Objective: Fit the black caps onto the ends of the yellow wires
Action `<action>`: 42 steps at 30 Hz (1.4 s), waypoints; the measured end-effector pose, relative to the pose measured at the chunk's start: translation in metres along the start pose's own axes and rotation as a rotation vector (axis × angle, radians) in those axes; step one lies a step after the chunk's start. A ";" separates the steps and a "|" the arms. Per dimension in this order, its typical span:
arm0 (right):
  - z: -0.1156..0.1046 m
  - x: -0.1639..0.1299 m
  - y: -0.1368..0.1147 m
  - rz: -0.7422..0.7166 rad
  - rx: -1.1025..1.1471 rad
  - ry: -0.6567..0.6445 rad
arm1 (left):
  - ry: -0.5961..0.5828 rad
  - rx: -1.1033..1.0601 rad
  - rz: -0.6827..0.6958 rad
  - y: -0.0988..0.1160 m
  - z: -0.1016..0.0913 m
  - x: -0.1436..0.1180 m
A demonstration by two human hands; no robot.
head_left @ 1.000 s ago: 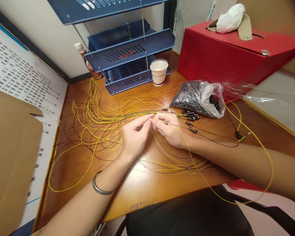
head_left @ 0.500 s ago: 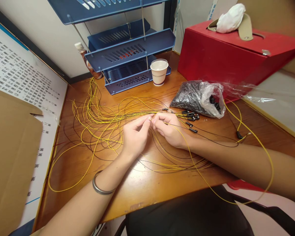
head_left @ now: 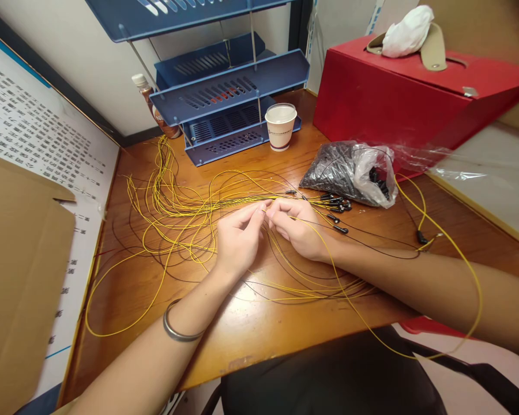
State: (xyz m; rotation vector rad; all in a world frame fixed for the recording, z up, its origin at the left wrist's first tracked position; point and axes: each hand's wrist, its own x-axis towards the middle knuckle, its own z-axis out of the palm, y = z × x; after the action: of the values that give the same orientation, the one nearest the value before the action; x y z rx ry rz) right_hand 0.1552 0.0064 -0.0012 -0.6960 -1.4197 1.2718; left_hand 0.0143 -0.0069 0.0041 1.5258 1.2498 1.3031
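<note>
Yellow wire (head_left: pixel 480 293): left hand (head_left: pixel 239 242) and right hand (head_left: pixel 300 232) pinch it, fingertips closed, left of plastic bag (head_left: pixel 333 173); brace both steadily.

The table (head_left: pixel 285 340) fills the middle of the frame. Wires (head_left: pixel 207 202) spread over its left and centre, passing behind the left grip (head_left: pixel 240 236) and right grip (head_left: pixel 296 227), which meet at centre. Right of them lie connectors (head_left: pixel 335 202), just before the bag (head_left: pixel 328 173). Behind the bag stands the box (head_left: pixel 380 98), upper right, a wad (head_left: pixel 409 31) on top. The rack (head_left: pixel 263 78) stands upper centre, the bottle (head_left: pixel 147 95) at its left, the cup (head_left: pixel 280 132) by its right end. Cardboard (head_left: pixel 21 276) is at far left, the chair (head_left: pixel 328 374) at bottom centre.
</note>
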 end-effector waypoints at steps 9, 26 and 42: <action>0.001 0.000 -0.003 -0.016 0.031 -0.015 | 0.004 -0.012 -0.002 0.002 -0.001 0.001; 0.001 0.000 -0.004 -0.012 0.006 -0.016 | -0.015 -0.056 -0.037 0.003 -0.001 0.001; 0.002 0.000 -0.004 0.005 0.003 -0.017 | 0.012 -0.072 -0.064 0.003 0.000 0.002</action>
State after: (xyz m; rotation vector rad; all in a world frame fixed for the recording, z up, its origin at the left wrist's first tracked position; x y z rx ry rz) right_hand 0.1545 0.0048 0.0025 -0.6888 -1.4308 1.2864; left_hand 0.0148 -0.0059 0.0079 1.4184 1.2353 1.3035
